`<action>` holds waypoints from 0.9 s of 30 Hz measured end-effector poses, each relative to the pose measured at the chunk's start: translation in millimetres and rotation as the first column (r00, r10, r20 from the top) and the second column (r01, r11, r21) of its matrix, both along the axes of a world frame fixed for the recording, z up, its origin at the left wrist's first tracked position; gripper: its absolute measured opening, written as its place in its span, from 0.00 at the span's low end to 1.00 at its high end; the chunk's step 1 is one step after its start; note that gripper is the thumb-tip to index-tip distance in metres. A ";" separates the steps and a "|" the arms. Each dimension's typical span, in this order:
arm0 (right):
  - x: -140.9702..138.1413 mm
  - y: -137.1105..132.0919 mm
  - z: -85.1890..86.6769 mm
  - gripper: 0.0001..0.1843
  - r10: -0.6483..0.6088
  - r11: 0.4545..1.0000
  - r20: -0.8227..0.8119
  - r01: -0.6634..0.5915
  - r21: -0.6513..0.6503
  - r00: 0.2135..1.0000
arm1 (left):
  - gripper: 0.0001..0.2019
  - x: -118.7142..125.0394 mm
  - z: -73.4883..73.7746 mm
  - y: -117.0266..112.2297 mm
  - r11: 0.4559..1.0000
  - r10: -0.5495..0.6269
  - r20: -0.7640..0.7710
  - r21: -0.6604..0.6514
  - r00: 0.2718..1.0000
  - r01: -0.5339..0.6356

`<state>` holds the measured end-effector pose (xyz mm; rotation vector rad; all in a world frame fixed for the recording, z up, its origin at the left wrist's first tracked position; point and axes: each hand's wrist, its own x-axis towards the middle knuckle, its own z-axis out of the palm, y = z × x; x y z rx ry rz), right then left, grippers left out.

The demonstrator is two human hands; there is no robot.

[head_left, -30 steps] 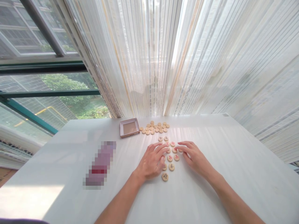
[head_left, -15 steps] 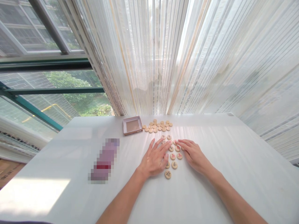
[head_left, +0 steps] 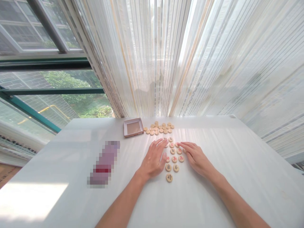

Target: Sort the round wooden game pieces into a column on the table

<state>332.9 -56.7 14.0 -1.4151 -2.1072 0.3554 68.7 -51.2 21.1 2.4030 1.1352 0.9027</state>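
Round wooden Chinese chess pieces lie face up in short rows, some with red characters and some with black. My left hand rests at the left side of these rows, fingers stretched forward and apart, partly covering pieces there. Its thumb is by a red-marked piece. From the right, my right hand reaches in with extended fingers, its fingertips at a red-marked piece. Another piece is partly hidden under that hand. The nearest piece is a black-marked one. Neither hand grips anything visible.
Behind the rows, several blank-looking pieces are grouped beside an open shallow box. A pixelated purple object lies left on the white table. Curtains hang at the back, with a window on the left.
My left hand has shifted left, uncovering a red-marked piece and more of the pieces near its thumb. My right hand stays almost in place. The view has moved slightly.
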 end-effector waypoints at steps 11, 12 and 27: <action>10.0 12.0 -4.2 0.21 -0.260 0.963 -0.496 0.182 -0.200 0.829 | 0.15 -14.6 -19.2 24.8 0.927 0.373 0.424 -0.201 0.825 -0.316; 10.2 13.2 -4.9 0.21 -0.269 0.961 -0.516 0.189 -0.202 0.813 | 0.14 -17.5 -18.4 29.5 0.925 0.380 0.427 -0.199 0.821 -0.325; 5.4 17.2 -4.7 0.26 -0.324 0.943 -0.658 0.292 -0.162 0.680 | 0.08 24.3 62.4 147.4 0.984 0.163 0.030 -0.074 0.986 -0.160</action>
